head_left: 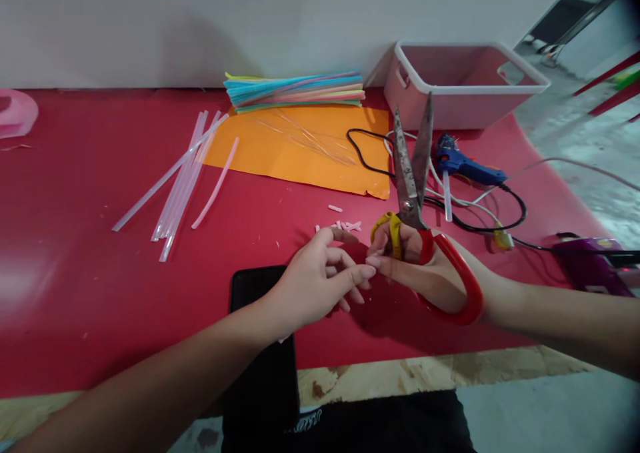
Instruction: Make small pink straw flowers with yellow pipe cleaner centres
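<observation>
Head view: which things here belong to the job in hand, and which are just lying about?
Likely part of the job:
scissors in the right hand
small pink pieces
perhaps the pink stick

Seemingly just lying about now:
black phone
blue glue gun
translucent sticks
pink basket

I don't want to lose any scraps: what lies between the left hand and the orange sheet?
In the head view, small pink pieces lie on the table between the left hand and the orange sheet, one nearest the sheet.
</observation>
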A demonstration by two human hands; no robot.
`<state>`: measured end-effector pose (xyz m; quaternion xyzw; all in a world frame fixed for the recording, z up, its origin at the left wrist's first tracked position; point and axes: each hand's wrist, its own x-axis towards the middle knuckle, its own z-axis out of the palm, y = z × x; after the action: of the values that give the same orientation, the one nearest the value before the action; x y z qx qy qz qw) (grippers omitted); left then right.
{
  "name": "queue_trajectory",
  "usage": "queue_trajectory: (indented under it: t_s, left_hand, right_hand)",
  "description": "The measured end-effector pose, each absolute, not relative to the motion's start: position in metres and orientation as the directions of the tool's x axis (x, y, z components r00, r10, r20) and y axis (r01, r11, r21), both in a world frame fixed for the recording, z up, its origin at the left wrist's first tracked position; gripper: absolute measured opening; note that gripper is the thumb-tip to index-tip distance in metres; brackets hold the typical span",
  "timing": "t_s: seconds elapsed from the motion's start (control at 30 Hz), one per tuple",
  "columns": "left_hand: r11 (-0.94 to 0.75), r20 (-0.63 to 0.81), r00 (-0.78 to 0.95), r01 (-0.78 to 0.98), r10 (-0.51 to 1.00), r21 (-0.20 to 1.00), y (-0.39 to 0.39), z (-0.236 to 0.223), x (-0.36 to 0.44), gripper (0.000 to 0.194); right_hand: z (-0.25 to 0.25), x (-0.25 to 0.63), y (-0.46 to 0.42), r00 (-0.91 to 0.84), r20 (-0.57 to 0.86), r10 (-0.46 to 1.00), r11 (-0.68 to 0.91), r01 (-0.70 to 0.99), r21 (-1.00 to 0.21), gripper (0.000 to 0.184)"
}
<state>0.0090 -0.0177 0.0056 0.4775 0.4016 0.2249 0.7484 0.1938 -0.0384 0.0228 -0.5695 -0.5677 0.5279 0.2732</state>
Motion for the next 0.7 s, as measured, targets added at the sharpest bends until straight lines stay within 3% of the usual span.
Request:
queue_trajectory:
  t_s: [0.17,0.5,0.7]
  left_hand:
    - [0.437,-0.392,0.595,0.076,0.701,0.896,-0.017,0.006,0.009,0.02]
    - [0.45,-0.439,0.587,0.138,0.68,0.882,-0.015,0.007,0.009,0.013]
    - [0.527,-0.42,0.48,-0.109,0.77,0.843,-0.01,0.009,0.009,0.014]
  right_hand:
    - [0.02,0.2,-0.035,-0.159,-0.238,0.958,-0.164,0.376,-0.912,0.019]
    - [0.029,0.208,-0.029,-0.127,-0.23,0.965,-0.143,0.482,-0.865,0.022]
    - [0.035,0.214,-0.034,-0.138,-0.444,0.885,-0.295,0.571,-0.766,0.045]
